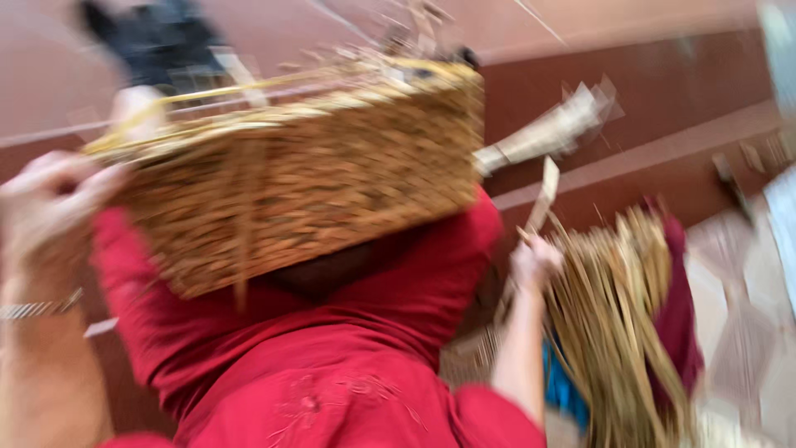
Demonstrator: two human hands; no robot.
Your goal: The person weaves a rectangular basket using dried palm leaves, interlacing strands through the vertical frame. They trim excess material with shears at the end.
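A woven straw basket (307, 174) rests tilted on my lap, over red cloth (332, 365). My left hand (50, 207) grips its left rim; a metal bracelet (37, 309) circles that wrist. My right hand (535, 261) is closed on a flat straw strip (546, 195) that rises from the fingers, just right of the basket. A bundle of long dry straw (618, 323) hangs beside that hand. The whole view is motion-blurred.
Red-brown steps (663, 99) run behind the basket. A dark object (157, 37) lies at the top left. Dark red cloth (680, 315) sits under the straw bundle, with a patch of blue (564, 390) below it. Pale patterned floor (746, 315) shows at the right.
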